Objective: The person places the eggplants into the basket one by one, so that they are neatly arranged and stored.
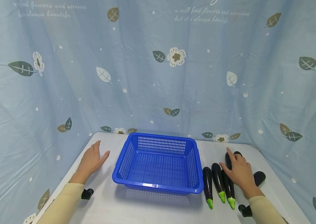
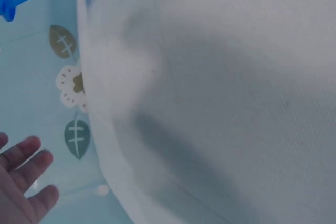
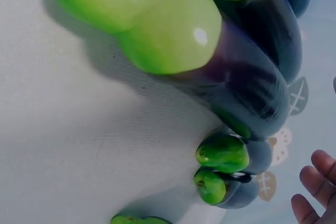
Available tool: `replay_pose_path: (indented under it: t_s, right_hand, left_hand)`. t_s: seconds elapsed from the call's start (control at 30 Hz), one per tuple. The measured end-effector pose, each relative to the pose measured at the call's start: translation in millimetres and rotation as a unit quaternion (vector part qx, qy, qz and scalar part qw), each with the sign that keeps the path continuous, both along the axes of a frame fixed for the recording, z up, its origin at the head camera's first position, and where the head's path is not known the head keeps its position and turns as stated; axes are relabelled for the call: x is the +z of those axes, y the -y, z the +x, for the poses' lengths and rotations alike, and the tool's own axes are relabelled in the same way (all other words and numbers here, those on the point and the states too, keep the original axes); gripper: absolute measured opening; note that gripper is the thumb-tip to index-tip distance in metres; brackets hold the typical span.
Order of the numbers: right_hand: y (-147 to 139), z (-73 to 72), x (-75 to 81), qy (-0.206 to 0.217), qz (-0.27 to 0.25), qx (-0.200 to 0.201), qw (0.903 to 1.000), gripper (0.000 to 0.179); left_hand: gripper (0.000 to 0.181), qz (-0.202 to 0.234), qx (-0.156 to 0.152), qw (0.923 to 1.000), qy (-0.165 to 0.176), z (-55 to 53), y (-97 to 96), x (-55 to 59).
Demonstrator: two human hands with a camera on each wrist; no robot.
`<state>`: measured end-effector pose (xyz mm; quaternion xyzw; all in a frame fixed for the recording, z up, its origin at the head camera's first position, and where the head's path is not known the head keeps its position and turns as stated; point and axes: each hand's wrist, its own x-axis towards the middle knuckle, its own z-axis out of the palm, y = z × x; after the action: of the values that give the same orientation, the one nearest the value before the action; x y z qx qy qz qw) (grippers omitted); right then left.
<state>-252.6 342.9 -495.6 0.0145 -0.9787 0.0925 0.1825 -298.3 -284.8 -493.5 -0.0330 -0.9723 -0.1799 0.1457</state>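
My right hand (image 1: 240, 172) hovers, fingers spread, over a group of dark purple eggplants with green caps on the table's right side. Three of them, including the leftmost eggplant (image 1: 207, 183), lie side by side; others are partly hidden behind the hand and forearm. In the right wrist view, a large eggplant (image 3: 241, 82) fills the top, and the fingertips (image 3: 317, 182) appear at the lower right with nothing in them. My left hand (image 1: 90, 158) is held with extended fingers left of a blue plastic basket (image 1: 158, 186), apart from it. The basket holds nothing.
A white-covered table (image 1: 96, 211) carries the basket in its middle. Behind and on both sides hangs a light blue curtain (image 1: 138, 93) printed with leaves and flowers. Black wrist-camera mounts (image 1: 87, 193) stick out beside the sleeves.
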Motion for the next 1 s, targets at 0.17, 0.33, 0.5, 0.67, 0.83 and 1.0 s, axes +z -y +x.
replay_pose_path:
  t_s: [0.17,0.33,0.5,0.67,0.83,1.0]
  right_hand:
    - [-4,2.2,-2.0,-0.006,-0.007,0.002,1.0,0.079]
    - [-7,5.5,-3.2,-0.007,-0.012,-0.002,0.9999,0.075]
    - [-10,12.0,-2.7,-0.008,-0.016,-0.008,0.9998,0.071]
    - [-16,16.6,-3.6,-0.019,-0.022,-0.012,0.9995,0.069]
    - [-25,19.5,-6.1,-0.017,-0.029,-0.022,0.9992,0.071]
    - [-30,22.5,-6.3,-0.024,-0.023,-0.033,0.9989,0.069]
  left_hand:
    - [0.081,0.076,-0.008,0.9965,0.034,4.5,-2.6,3.9]
    - [0.079,0.122,-0.026,0.9902,0.063,10.8,-4.7,8.0]
    - [0.074,0.155,-0.06,0.9831,0.076,16.3,-9.5,9.5]
    - [0.073,0.186,-0.099,0.9744,0.078,19.1,-14.2,7.9]
    - [0.074,0.201,-0.135,0.9672,0.076,23.2,-17.9,4.8]
    - [0.078,0.207,-0.161,0.962,0.077,28.0,-20.8,2.7]
